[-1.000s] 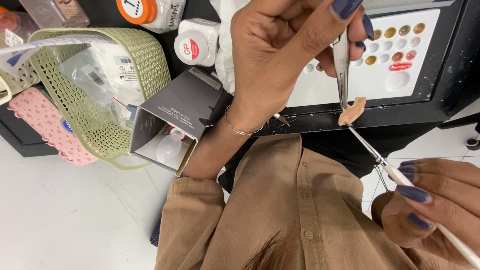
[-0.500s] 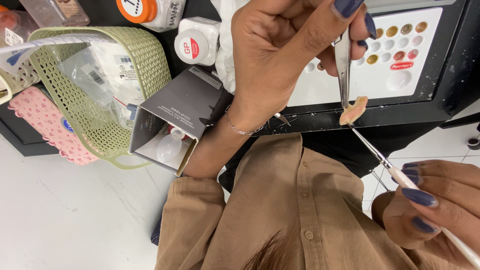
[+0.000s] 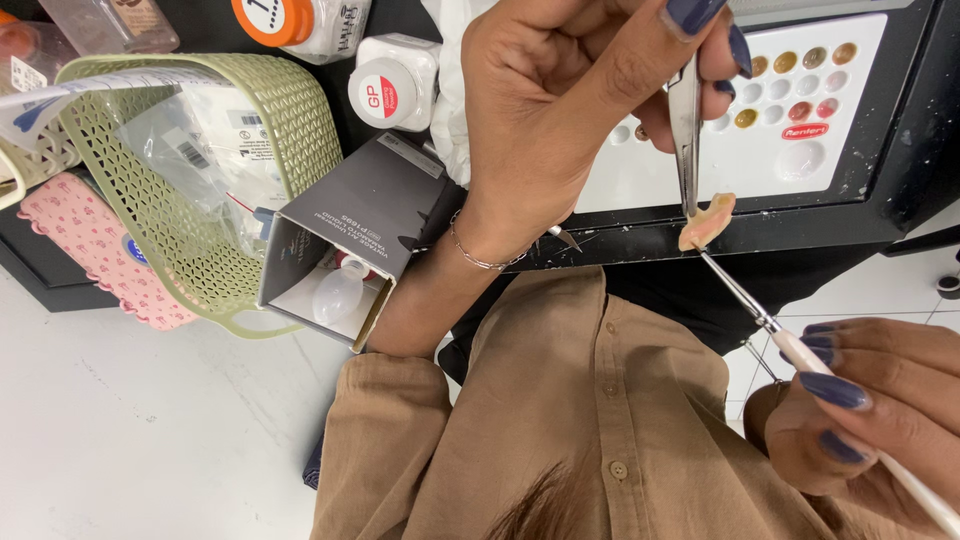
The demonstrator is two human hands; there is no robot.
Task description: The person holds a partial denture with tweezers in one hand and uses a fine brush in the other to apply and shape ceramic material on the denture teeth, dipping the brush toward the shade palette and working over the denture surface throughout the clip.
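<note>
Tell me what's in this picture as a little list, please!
Left hand: pinches metal tweezers
Tweezers: hold a small pink piece by its top
Right hand: holds a thin brush
Brush tip: touches the pink piece from below
Behind: white palette with little colour wells
Left side: green basket, open grey box with a small bottle inside
Clothing: tan buttoned shirt

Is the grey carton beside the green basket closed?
No: the grey carton lies on its side next to the green basket with its end flap open, showing a small clear dropper bottle inside.
</note>
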